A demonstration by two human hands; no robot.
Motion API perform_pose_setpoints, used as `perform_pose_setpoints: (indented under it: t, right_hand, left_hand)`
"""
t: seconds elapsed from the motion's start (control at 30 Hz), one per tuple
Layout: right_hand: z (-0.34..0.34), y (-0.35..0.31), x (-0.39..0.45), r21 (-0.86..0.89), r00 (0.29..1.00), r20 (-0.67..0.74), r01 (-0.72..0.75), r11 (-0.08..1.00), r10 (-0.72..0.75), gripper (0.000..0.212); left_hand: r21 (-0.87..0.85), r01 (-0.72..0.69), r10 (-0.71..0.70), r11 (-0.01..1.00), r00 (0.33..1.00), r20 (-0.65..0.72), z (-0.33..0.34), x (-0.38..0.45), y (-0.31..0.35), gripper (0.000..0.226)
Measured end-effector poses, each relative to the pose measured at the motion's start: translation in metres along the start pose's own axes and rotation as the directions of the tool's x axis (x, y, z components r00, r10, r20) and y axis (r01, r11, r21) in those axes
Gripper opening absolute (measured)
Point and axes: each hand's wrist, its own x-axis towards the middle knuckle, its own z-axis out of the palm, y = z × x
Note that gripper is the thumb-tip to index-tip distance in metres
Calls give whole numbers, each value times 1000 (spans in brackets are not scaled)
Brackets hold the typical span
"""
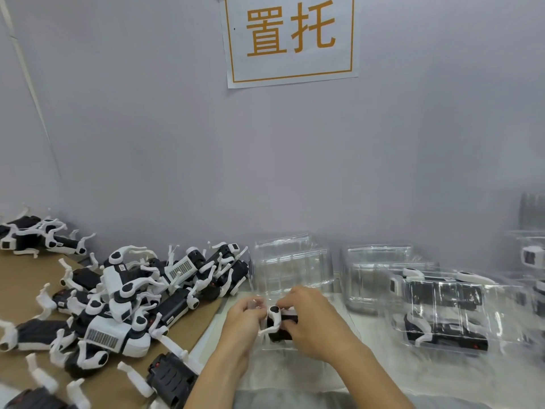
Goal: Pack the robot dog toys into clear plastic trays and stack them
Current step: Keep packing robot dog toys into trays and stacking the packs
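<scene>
While both hands' fingers (281, 305) pinch one toy (280, 323), loose toys (118, 299) crowd left; packed tray (442, 308) right.

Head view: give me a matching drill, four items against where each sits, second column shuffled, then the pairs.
Items:
1. Black-and-white robot dog toy held in both hands
2. Loose heap of black-and-white robot dog toys
3. Clear plastic tray already packed with a toy
4. White paper sign with orange characters

Places:
A. on the wall, top centre
B. on brown cardboard, at the left
C. at centre, between the left hand and right hand
D. on the table, at the right

Pairs: 1-C, 2-B, 3-D, 4-A
</scene>
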Motion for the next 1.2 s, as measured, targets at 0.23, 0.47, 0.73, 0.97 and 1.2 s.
perform_pose_setpoints:
  t: [0.23, 0.47, 0.73, 0.97, 1.2]
  right_hand:
    - [3, 0, 2, -9, 1000, 1, -9, 1000, 9, 12]
    - [4, 2, 2, 45, 998, 31, -47, 998, 46, 12]
    - [0, 3, -1, 175, 1000, -8, -7, 985, 9, 35]
    - [0, -10, -1, 220, 998, 34, 36, 975, -44, 11]
    - [9, -17, 2, 61, 1000, -4, -25, 998, 25, 41]
  left_hand:
    - [15, 8, -8, 1000, 1000, 0, -1, -1, 1, 23]
    - [83, 15, -11, 996, 999, -52, 0, -1, 4, 29]
    - [79, 10, -6, 997, 999, -44, 0, -6, 6, 29]
    - [99, 3, 1, 995, 999, -41, 0, -11, 10, 29]
    - [98, -12, 16, 995, 999, -50, 0, -15, 12, 29]
